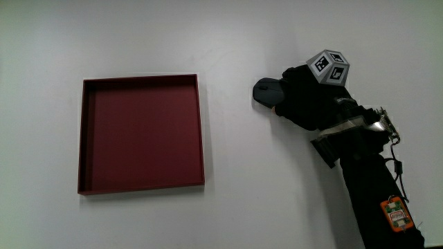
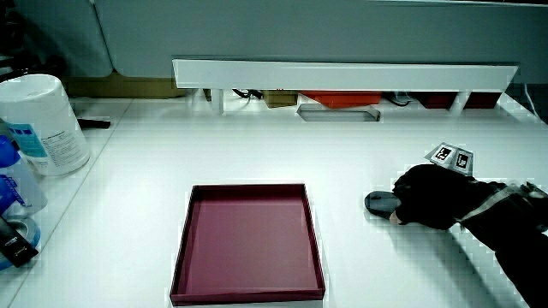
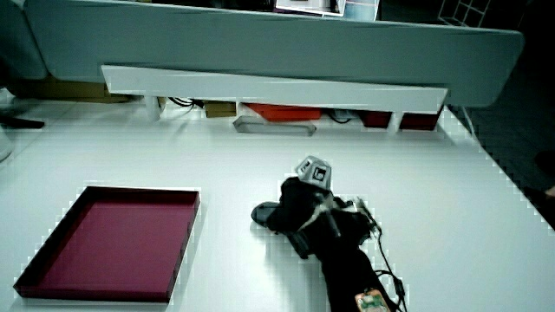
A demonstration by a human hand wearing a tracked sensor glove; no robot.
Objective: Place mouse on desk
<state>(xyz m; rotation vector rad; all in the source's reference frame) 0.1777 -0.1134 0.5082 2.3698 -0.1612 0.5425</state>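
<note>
A dark grey mouse [image 1: 265, 92] lies on the white table [image 1: 277, 194], beside the dark red tray [image 1: 142, 78] with a gap between them. The hand [image 1: 304, 100] rests over the mouse and covers the part of it farther from the tray, with the fingers curled around it. A patterned cube [image 1: 329, 67] sits on the hand's back. The mouse appears to touch the table. Both side views show the same: mouse [image 2: 379, 203] [image 3: 264, 212] peeking out from under the hand [image 2: 432, 205] [image 3: 299, 208], tray [image 2: 248, 187] [image 3: 139, 190] holding nothing.
A low white partition shelf [image 2: 342, 73] [image 3: 269, 84] runs along the table's edge farthest from the person. In a side view a white wipes canister [image 2: 43, 124] and a blue bottle [image 2: 13, 180] stand near the table's edge, past the tray from the hand.
</note>
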